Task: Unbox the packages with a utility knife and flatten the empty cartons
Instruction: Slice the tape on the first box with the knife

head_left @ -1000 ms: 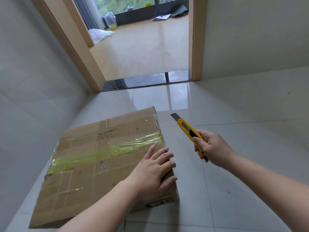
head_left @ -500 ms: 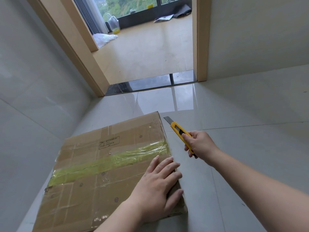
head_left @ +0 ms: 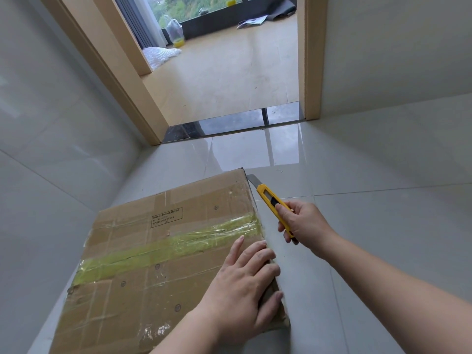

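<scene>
On the tiled floor (head_left: 357, 175) by the left wall, taped cardboard box (head_left: 163, 251) lying flat, left hand (head_left: 245, 292) pressing its near right edge with straight fingers, right hand (head_left: 306, 223) curled around yellow utility knife (head_left: 272, 200), blade out at the box's far right corner.

Taped carton (head_left: 163, 251) on tiled floor (head_left: 370, 175)
</scene>
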`<state>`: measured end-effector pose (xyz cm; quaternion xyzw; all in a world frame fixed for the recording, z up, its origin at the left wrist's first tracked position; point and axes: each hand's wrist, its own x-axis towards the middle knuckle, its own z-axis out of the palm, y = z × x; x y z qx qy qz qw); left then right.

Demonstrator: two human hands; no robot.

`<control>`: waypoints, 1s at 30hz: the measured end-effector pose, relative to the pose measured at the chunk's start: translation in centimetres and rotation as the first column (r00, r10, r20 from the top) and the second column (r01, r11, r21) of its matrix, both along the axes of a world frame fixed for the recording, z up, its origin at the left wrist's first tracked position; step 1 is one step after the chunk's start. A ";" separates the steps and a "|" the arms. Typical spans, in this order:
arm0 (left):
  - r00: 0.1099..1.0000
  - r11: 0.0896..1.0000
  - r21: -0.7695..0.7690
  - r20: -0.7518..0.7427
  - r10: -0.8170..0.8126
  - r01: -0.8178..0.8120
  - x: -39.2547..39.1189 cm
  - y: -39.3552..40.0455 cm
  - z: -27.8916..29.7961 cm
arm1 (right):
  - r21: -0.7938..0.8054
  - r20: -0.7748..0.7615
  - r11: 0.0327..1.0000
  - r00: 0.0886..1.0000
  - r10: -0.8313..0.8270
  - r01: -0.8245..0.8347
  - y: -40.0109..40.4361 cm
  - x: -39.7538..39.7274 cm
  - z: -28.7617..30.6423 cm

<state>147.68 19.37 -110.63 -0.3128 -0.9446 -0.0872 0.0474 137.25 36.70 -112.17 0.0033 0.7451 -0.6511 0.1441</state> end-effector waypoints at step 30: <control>1.000 0.998 -0.063 -0.012 0.013 -0.013 0.2 0.4 0.9 | 0.182 0.134 0.982 0.991 0.018 -0.043 1.3 -0.2 1.5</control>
